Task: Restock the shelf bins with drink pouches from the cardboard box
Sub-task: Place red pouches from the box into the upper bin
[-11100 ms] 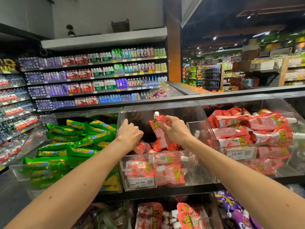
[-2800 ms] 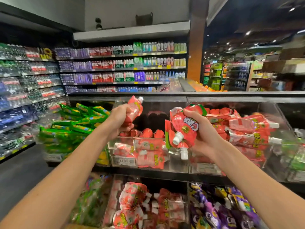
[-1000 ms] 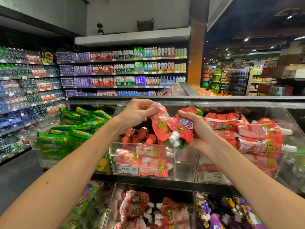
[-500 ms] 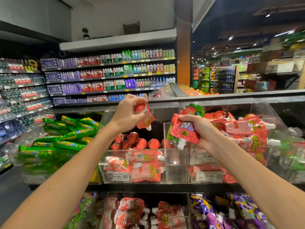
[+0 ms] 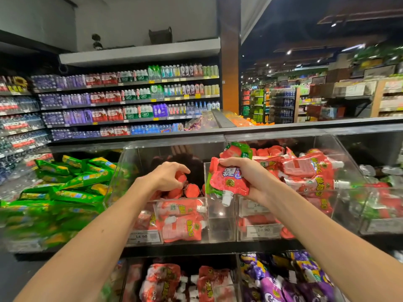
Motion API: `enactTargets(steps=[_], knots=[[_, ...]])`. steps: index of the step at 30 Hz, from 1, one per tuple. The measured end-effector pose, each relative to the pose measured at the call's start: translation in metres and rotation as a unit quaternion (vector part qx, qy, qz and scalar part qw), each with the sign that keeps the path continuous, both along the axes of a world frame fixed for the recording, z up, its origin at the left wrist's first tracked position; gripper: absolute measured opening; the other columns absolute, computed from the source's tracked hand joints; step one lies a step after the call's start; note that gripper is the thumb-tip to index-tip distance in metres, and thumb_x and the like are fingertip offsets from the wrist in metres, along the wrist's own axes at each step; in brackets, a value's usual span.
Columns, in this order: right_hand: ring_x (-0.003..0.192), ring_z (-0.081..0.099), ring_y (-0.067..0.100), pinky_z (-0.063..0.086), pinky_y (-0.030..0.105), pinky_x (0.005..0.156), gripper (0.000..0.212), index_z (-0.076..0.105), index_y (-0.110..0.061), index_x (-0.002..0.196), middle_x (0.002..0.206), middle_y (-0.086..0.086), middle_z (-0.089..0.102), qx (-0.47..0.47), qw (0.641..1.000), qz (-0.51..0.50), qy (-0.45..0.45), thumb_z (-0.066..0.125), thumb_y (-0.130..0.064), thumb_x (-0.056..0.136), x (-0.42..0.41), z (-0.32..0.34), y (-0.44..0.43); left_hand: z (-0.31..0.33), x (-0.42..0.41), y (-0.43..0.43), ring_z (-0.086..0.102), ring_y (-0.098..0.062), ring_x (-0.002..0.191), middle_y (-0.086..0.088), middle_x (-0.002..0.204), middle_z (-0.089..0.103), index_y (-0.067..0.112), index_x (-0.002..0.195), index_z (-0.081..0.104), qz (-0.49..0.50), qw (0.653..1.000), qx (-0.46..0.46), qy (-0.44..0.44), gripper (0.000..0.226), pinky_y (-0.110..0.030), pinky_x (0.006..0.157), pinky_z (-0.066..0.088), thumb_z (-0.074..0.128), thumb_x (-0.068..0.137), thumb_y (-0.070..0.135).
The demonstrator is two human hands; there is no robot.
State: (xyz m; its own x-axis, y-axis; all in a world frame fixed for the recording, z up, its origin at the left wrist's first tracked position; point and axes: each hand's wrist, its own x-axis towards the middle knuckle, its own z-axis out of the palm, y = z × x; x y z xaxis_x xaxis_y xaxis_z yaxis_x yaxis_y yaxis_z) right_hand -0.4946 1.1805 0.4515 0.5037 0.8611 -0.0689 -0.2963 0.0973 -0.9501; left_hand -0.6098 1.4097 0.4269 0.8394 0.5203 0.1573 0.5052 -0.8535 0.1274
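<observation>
"Acrylic, clear, every bin on this shelf (image 5: 196, 247). Where are the hands?"

"Both at the middle bin (image 5: 220, 225). The left hand (image 5: 165, 178) is down inside it, fingers curled round a red pouch (image 5: 181, 177), just above a row (image 5: 192, 191) of red pouches standing at the back."

"And the right hand (image 5: 247, 178)?"

"Up at the bin's right edge, clenched on a bundle (image 5: 226, 182) of pouches. One is red with its white spout pointing down, and one behind it has a green top. I cannot tell how many it holds."

"What else is in that bin?"

"More red pouches lie flat against the front wall, above a price tag (image 5: 142, 236) reading 14.90. The front right corner is bare plastic."

"And the neighbours?"

"The right bin (image 5: 349, 162) is heaped with red pouches, spouts pointing right. Green packs (image 5: 72, 184) fill the one on the left. On the tier below, more red pouches sit under the middle bin and purple pouches (image 5: 283, 282) sit beside them on the right."

"And the room?"

"It is a supermarket. Across the aisle stand bottle racks (image 5: 130, 101), four tiers of shrink-wrapped packs in purple, red, green and blue. A wooden pillar (image 5: 229, 62) rises at their right end. Past it are more aisles (image 5: 283, 103) under a dark ceiling (image 5: 305, 29) dotted with small lights. The floor (image 5: 11, 277) at lower left is dark grey."
</observation>
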Motion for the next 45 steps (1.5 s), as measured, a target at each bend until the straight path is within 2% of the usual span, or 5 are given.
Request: enactTargets(steps=[11,23,29,34,45], knots=[[0.062,0.072,0.018,0.057,0.026,0.052,0.01,0.069,-0.005,0.097,0.079,0.009,0.075,-0.011,0.999,0.019,-0.024,0.068,-0.011,0.088,-0.007,0.002,-0.015,0.026,-0.01,-0.072,0.068,-0.014,0.079,-0.008,0.104,0.071,0.015,0.111,0.07,-0.053,0.907,-0.276,-0.314,0.016,-0.035,0.076,0.059,0.061,0.098,0.017],[0.065,0.073,0.019,0.062,0.03,0.064,0.02,0.079,-0.011,0.065,0.078,0.01,0.075,0.047,0.997,0.056,-0.011,0.064,-0.02,0.075,0.024,0.006,-0.091,0.017,0.017,-0.168,0.073,-0.016,0.076,-0.013,0.093,0.075,0.019,0.109,0.065,-0.172,0.78,-0.519,-0.303,0.032,-0.027,0.064,0.059,0.075,0.08,0.009],[0.099,0.07,0.031,0.058,0.043,0.085,0.041,0.07,-0.005,0.111,0.111,0.018,0.072,0.019,1.0,-0.011,-0.022,0.07,-0.02,0.073,0.072,-0.017,-0.149,-0.015,0.067,-0.222,0.072,-0.018,0.097,-0.006,0.106,0.075,0.024,0.111,0.065,-0.099,0.758,-0.462,-0.45,0.039,-0.037,0.08,0.06,0.081,0.079,0.007],[0.089,0.072,0.033,0.061,0.045,0.076,0.04,0.066,-0.001,0.116,0.111,0.022,0.071,0.024,0.999,-0.037,-0.01,0.068,-0.006,0.077,0.102,-0.046,-0.201,-0.028,0.118,-0.298,0.075,-0.02,0.077,-0.009,0.097,0.077,0.01,0.116,0.064,-0.012,0.606,-0.64,-0.472,0.034,-0.038,0.062,0.062,0.075,0.084,0.012],[0.061,0.072,0.027,0.06,0.038,0.053,0.018,0.068,0.003,0.103,0.081,0.019,0.074,0.028,0.99,-0.128,0.054,0.058,0.008,0.088,0.22,-0.096,-0.36,-0.067,0.229,-0.477,0.07,-0.014,0.077,-0.002,0.084,0.074,0.018,0.105,0.063,-0.051,0.752,-0.49,-0.438,0.026,-0.032,0.071,0.057,0.076,0.084,0.01]])
